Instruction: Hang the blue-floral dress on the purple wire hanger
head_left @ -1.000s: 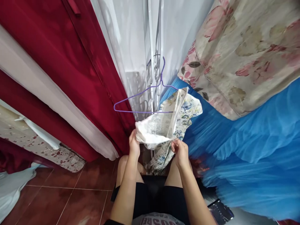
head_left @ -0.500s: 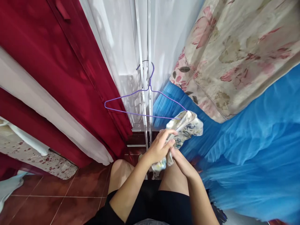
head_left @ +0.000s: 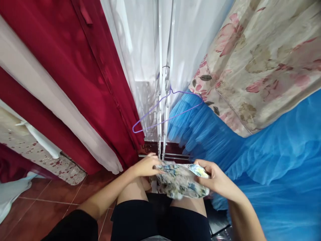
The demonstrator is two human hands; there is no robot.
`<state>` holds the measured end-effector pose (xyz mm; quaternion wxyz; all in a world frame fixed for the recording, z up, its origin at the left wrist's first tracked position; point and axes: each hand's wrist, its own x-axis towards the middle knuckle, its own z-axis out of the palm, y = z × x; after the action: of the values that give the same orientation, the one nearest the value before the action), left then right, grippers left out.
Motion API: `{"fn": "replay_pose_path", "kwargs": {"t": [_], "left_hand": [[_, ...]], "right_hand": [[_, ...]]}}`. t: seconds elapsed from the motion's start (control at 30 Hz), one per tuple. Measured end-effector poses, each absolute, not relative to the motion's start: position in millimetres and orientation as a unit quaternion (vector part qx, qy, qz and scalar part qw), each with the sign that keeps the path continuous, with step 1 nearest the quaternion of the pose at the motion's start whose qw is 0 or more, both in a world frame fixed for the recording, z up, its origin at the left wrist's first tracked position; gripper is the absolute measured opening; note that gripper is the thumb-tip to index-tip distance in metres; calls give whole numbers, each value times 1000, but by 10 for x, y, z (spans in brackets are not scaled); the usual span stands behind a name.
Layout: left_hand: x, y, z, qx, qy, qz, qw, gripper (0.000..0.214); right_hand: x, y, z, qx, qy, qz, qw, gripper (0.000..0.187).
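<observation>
A small floral-printed cloth garment (head_left: pixel 182 182), off-white with blue and yellow patches, is stretched between my hands above my thighs. Its exact kind is hard to tell, as motion blurs it. My left hand (head_left: pixel 147 165) pinches its left end. At its right end, the thumb and fingers of my right hand (head_left: pixel 215 177) are closed on the fabric. Beyond them a bare purple hanger (head_left: pixel 173 117) hangs tilted on a white metal rack (head_left: pixel 162 110), apart from both hands.
Dark red fabric (head_left: pixel 82 77) hangs on the left above a red tiled floor (head_left: pixel 57 194). White cloth (head_left: pixel 140 43) hangs behind the rack. To the right are a beige floral cloth (head_left: pixel 263 63) and blue tulle (head_left: pixel 273 157). A dark box-like thing (head_left: pixel 217 221) lies beside my right leg.
The garment has come off the hanger's right end, down toward my lap. My hands have parted, and the garment is spread between them. The freed hanger has swung and tilted.
</observation>
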<state>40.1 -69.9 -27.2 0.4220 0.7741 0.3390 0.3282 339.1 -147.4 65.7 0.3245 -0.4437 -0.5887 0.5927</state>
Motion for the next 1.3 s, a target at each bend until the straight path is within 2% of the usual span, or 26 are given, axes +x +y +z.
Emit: {"fn": "replay_pose_path", "kwargs": {"t": [0.13,0.3,0.37,0.5,0.6,0.73,0.83,0.97,1.03,1.13,1.2,1.23,1.3], "left_hand": [[-308,-386,49,873,393,180,224,32],[-881,-386,396,873,448,117,157,34],[-995,-360,504,866,458,149,137,26],[-1124,-74,782,822,497,250,119,15],[-1091,188,1070,812,482,296,141,18],[-787,394,1391,802,440,376,151,21],[-412,496,1471,774,433,426,177,16],[66,539,1447,769,439,427,185,10],[194,496,1440,759,441,455,148,12],[223,412,1465,734,449,496,112,13],[190,380,1494,733,458,489,117,16],[172,373,1509,737,463,479,116,19],[137,372,1534,750,465,461,94,24]], "right_hand": [[3408,-1165,864,-461,-619,508,383,14],[3390,-648,1142,-479,-640,377,468,12],[3350,-380,1157,-475,-662,324,481,13],[3283,173,982,-514,-711,196,437,44],[3275,426,811,-499,-748,160,407,37],[3258,428,711,-485,-755,166,409,28],[3181,268,724,-468,-752,197,421,24],[3220,33,806,-460,-754,212,420,27],[3411,-37,867,-475,-747,190,425,37],[3829,-38,987,-518,-703,142,466,76],[4056,25,1091,-529,-688,127,481,87],[4128,66,1149,-529,-693,122,475,81],[4190,135,1268,-525,-716,114,447,51]]}}
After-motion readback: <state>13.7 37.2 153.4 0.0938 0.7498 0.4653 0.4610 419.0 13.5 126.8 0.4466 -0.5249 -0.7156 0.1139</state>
